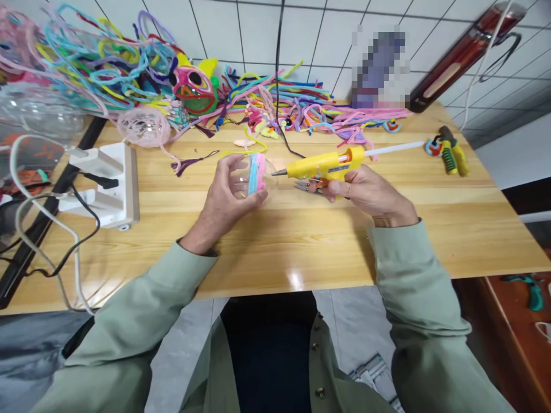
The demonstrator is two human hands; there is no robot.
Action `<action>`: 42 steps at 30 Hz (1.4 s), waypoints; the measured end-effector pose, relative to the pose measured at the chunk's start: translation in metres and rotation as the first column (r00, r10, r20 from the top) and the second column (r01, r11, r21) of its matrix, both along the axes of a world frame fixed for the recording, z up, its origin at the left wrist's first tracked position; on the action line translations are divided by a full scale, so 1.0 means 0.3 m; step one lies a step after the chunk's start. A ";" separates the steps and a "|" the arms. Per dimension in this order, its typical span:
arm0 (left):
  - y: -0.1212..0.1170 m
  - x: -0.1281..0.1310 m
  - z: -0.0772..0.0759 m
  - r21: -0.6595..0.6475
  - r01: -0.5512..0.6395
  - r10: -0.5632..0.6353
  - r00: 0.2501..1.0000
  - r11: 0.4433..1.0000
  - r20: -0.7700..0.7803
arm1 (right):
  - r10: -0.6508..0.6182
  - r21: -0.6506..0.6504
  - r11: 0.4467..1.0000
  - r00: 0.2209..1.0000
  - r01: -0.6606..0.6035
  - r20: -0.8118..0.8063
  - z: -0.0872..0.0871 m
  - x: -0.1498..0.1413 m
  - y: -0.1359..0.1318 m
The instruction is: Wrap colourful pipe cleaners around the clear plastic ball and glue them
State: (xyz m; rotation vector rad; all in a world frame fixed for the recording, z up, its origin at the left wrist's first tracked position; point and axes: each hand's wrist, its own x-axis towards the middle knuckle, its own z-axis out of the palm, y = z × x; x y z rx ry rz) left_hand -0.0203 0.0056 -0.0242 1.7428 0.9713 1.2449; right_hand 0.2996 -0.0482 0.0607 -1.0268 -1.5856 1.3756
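Observation:
My left hand [228, 198] is closed around a clear plastic ball [268, 178] above the wooden table. A band of blue and pink pipe cleaners [257, 173] runs round the ball's middle. In my right hand [368, 192] is a yellow hot glue gun [325, 164], held level with a white glue stick [396, 148] out of its back end. The metal nozzle points left, close to the ball's right side; whether it touches cannot be made out. Beneath the gun lie small scissors or snips [306, 186], partly hidden by it and my fingers.
Pipe cleaners in many colours [116, 69] are heaped along the tiled wall. A decorated ball [196, 89] and a pink-wrapped ball [144, 125] stand at the back left. A power strip [124, 189] with cables is at left, pliers [451, 152] and a red flask [465, 57] at right.

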 end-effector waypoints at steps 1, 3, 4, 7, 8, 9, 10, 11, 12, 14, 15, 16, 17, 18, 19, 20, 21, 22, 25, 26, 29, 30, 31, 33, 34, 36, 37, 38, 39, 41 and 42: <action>0.000 0.000 0.002 -0.004 0.007 -0.007 1.000 1.000 -0.004 | 0.018 0.011 1.000 0.999 -0.018 0.033 0.002 0.004 0.001; -0.001 0.002 0.006 -0.023 0.026 -0.026 1.000 0.999 -0.008 | 0.043 0.032 0.998 0.995 -0.046 0.095 0.006 0.009 0.002; -0.002 0.003 0.007 -0.034 0.036 -0.037 0.999 0.999 -0.009 | 0.052 0.039 0.998 0.992 -0.057 0.118 0.008 0.009 0.002; -0.007 0.005 0.011 -0.048 0.052 -0.053 0.999 0.997 -0.013 | 0.055 0.047 0.997 0.989 -0.062 0.134 0.014 0.005 0.004; -0.008 0.005 0.012 -0.045 0.053 -0.054 0.998 0.998 -0.015 | 0.053 0.045 0.997 0.990 -0.059 0.132 0.016 0.004 0.004; -0.008 0.004 0.012 -0.042 0.052 -0.053 0.998 0.998 -0.017 | 0.048 0.042 0.998 0.990 -0.054 0.130 0.016 0.004 0.005; -0.009 0.003 0.013 -0.042 0.053 -0.053 0.998 0.998 -0.018 | 0.045 0.035 0.998 0.990 -0.050 0.131 0.015 0.004 0.006; -0.009 0.002 0.013 -0.043 0.056 -0.057 0.998 0.997 -0.019 | 0.042 0.026 0.999 0.990 -0.045 0.134 0.013 0.004 0.008; -0.009 0.001 0.014 -0.046 0.062 -0.063 0.998 0.997 -0.022 | 0.040 0.014 0.999 0.990 -0.043 0.138 0.010 0.006 0.009; -0.009 0.000 0.015 -0.046 0.077 -0.078 0.997 0.996 -0.029 | 0.038 -0.013 0.999 0.988 -0.036 0.150 0.002 0.009 0.011; -0.009 0.000 0.016 -0.042 0.084 -0.085 0.996 0.996 -0.033 | 0.036 -0.024 0.999 0.987 -0.032 0.159 -0.002 0.010 0.011; -0.009 0.000 0.016 -0.034 0.089 -0.090 0.995 0.995 -0.037 | 0.035 -0.032 0.999 0.985 -0.030 0.169 -0.005 0.011 0.012; -0.009 0.000 0.015 -0.022 0.092 -0.093 0.995 0.996 -0.039 | 0.034 -0.035 0.999 0.983 -0.029 0.179 -0.007 0.011 0.011; -0.009 0.000 0.015 -0.009 0.095 -0.095 0.995 0.995 -0.044 | 0.037 -0.035 0.999 0.982 -0.032 0.185 -0.007 0.010 0.011; -0.008 -0.001 0.014 0.003 0.098 -0.098 0.994 0.995 -0.048 | 0.044 -0.032 0.999 0.981 -0.039 0.186 -0.006 0.008 0.010; -0.008 -0.001 0.012 0.013 0.102 -0.101 0.993 0.995 -0.053 | 0.052 -0.027 0.999 0.982 -0.048 0.182 -0.004 0.006 0.009; -0.007 -0.002 0.010 0.020 0.107 -0.105 0.993 0.994 -0.057 | 0.061 -0.024 0.998 0.982 -0.057 0.177 -0.002 0.004 0.008; -0.005 -0.002 0.008 0.023 0.112 -0.110 0.992 0.993 -0.060 | 0.066 -0.022 0.998 0.983 -0.063 0.172 0.000 0.002 0.008; -0.002 -0.004 0.002 0.025 0.123 -0.122 0.991 0.992 -0.059 | 0.061 -0.028 0.998 0.983 -0.057 0.172 0.005 -0.001 0.005; -0.001 -0.004 0.001 0.023 0.126 -0.124 0.991 0.992 -0.058 | 0.056 -0.032 0.998 0.983 -0.051 0.175 0.006 -0.001 0.005; 0.001 -0.004 0.002 0.004 0.122 -0.121 0.991 0.993 -0.051 | 0.040 -0.040 0.999 0.984 -0.034 0.171 0.004 0.000 0.003; 0.000 -0.004 0.003 -0.006 0.118 -0.118 0.992 0.993 -0.047 | 0.035 -0.037 0.999 0.986 -0.029 0.166 0.003 0.000 0.003; 0.000 -0.003 0.005 -0.015 0.115 -0.115 0.992 0.993 -0.045 | 0.033 -0.032 0.999 0.987 -0.029 0.160 0.002 0.000 0.003; -0.001 -0.002 0.010 -0.030 0.112 -0.113 0.993 0.993 -0.045 | 0.036 -0.020 0.999 0.988 -0.033 0.150 -0.001 0.001 0.004; -0.002 -0.001 0.012 -0.033 0.111 -0.112 0.993 0.993 -0.047 | 0.038 -0.016 0.999 0.988 -0.036 0.148 -0.002 0.001 0.004; -0.004 0.002 0.016 -0.031 0.109 -0.110 0.992 0.994 -0.054 | 0.036 -0.010 0.999 0.989 -0.035 0.146 -0.003 0.002 0.005; -0.005 0.003 0.018 -0.029 0.106 -0.107 0.993 0.994 -0.054 | 0.036 -0.009 0.999 0.988 -0.035 0.147 -0.003 0.002 0.005; -0.006 0.004 0.020 -0.028 0.102 -0.103 0.993 0.994 -0.052 | 0.034 -0.009 0.999 0.988 -0.033 0.148 -0.003 0.002 0.005; -0.007 0.005 0.021 -0.030 0.098 -0.099 0.994 0.995 -0.049 | 0.034 -0.009 0.999 0.988 -0.033 0.150 -0.002 0.001 0.005; -0.009 0.006 0.024 -0.034 0.090 -0.092 0.995 0.995 -0.043 | 0.039 -0.014 0.999 0.988 -0.037 0.150 0.002 -0.004 0.003; -0.009 0.006 0.025 -0.039 0.090 -0.092 0.995 0.995 -0.041 | 0.041 -0.017 0.999 0.989 -0.039 0.145 0.003 -0.007 0.001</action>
